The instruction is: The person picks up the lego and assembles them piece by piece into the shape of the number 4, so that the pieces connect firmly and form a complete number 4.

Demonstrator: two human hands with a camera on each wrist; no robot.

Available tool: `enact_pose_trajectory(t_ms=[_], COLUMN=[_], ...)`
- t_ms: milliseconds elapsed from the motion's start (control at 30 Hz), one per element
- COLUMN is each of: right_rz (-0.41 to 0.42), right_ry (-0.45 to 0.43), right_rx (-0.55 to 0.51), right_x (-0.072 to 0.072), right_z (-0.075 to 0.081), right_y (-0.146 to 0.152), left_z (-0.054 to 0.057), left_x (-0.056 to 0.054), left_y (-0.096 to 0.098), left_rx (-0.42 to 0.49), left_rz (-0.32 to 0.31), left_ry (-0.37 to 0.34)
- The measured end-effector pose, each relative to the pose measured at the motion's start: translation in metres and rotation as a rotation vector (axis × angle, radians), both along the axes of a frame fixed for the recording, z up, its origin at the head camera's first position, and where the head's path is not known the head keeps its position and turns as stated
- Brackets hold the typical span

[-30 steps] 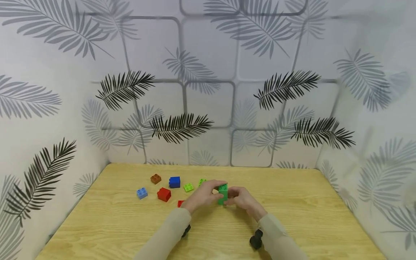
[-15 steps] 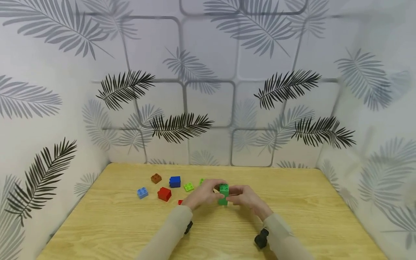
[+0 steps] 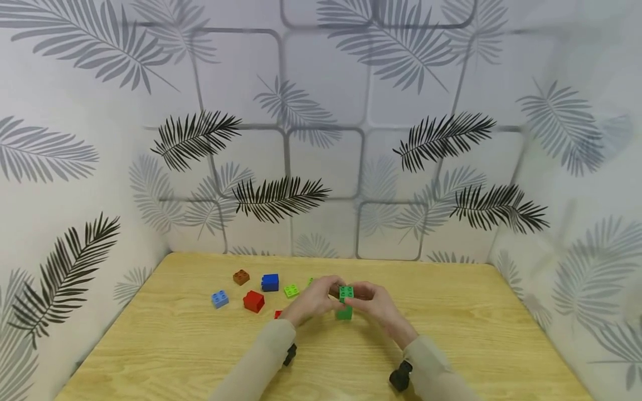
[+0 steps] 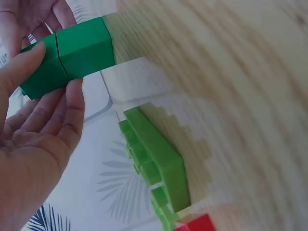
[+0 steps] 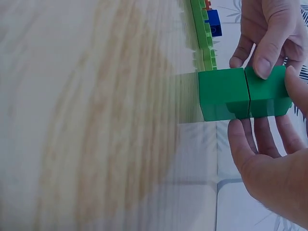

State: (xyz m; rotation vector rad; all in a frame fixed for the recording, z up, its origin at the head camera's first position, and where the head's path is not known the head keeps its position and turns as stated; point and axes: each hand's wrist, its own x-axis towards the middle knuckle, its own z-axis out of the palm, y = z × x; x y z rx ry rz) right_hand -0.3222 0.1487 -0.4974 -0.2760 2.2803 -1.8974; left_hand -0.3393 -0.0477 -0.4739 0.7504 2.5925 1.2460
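Note:
Two green toy building bricks (image 3: 344, 313) stand stacked on the table, studs up. A thin seam shows between the bricks in both wrist views. My left hand (image 3: 317, 298) pinches the upper brick (image 4: 41, 72) from the left, thumb on its near face and fingers behind. From the right, my right hand (image 3: 377, 305) grips the same upper brick (image 5: 269, 91), its thumb near the studded end and its fingers along the far side. The lower brick (image 5: 224, 94) is mostly uncovered by the hands.
Left of the hands lie a red brick (image 3: 254, 301), a blue brick (image 3: 270, 282), a light blue brick (image 3: 219, 299), a brown brick (image 3: 241, 277) and lime bricks (image 3: 291, 291). Another red brick (image 3: 278, 314) is partly hidden by the left wrist. A patterned wall (image 3: 321, 223) borders the table's back.
My right thumb has moved onto the upper green brick's front. That brick's studded top shows more than before, and the stack looks shorter in the head view. The other bricks stay put.

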Motion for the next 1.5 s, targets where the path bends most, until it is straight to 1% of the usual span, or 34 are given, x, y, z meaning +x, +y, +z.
enact_pose_trajectory(t_ms=[167, 300, 400, 600, 700, 800, 967, 1100, 1333, 1500], right_rz=[0.008, -0.006, -0.031, -0.057, -0.056, -0.042, -0.021, -0.032, -0.046, -0.045], right_ry=[-0.008, -0.006, -0.008, -0.022, -0.024, -0.02, -0.033, -0.045, -0.044, -0.05], right_rx=[-0.027, -0.033, -0.022, 0.011, 0.01, 0.01, -0.003, -0.009, -0.01, -0.014], right_x=[0.002, 0.002, 0.001, 0.002, 0.003, 0.003, 0.001, 0.0, 0.001, 0.001], right_z=[0.0, 0.0, -0.001, -0.003, -0.003, -0.002, 0.0, 0.0, 0.0, -0.001], right_y=[-0.003, -0.006, -0.007, -0.009, -0.009, -0.01, -0.011, -0.012, -0.013, -0.013], left_z=[-0.006, -0.005, -0.003, 0.001, 0.003, 0.004, 0.0, -0.003, -0.007, -0.011], left_x=[0.0, -0.001, -0.002, -0.003, -0.002, -0.002, -0.004, -0.005, -0.006, -0.003], left_y=[-0.006, -0.013, -0.019, -0.035, -0.043, -0.051, -0.062, -0.067, -0.071, -0.071], left_rx=[0.038, 0.058, 0.061, 0.049, 0.041, 0.016, -0.013, -0.014, -0.045, -0.084], left_rz=[0.005, 0.006, -0.006, -0.037, -0.034, -0.012, 0.021, 0.034, 0.032, 0.031], left_ry=[-0.036, -0.054, -0.045, 0.005, 0.002, -0.015, -0.039, -0.061, -0.079, -0.094])
